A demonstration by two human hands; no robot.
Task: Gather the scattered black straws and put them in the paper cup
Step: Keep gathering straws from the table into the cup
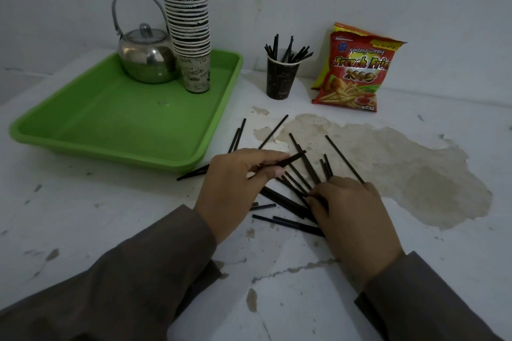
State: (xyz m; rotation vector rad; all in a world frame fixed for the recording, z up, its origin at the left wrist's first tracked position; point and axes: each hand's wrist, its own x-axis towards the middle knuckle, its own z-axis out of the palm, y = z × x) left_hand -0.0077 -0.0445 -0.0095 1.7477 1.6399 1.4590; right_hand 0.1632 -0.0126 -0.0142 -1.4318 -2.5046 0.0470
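Several black straws point(285, 201) lie scattered on the white table point(332, 299) in front of me. My left hand point(235, 188) pinches a small bunch of straws point(293, 158) just above the pile. My right hand point(352, 219) lies over the right side of the pile, fingers curled round straws there. A dark paper cup point(280, 81) stands upright farther back, beyond both hands, with several straws sticking out of it.
A green tray point(116, 124) at the back left holds a metal kettle point(146, 59) and a tall stack of paper cups point(188, 22). A red snack bag point(357, 69) leans by the wall right of the cup. Peeled patches mark the tabletop.
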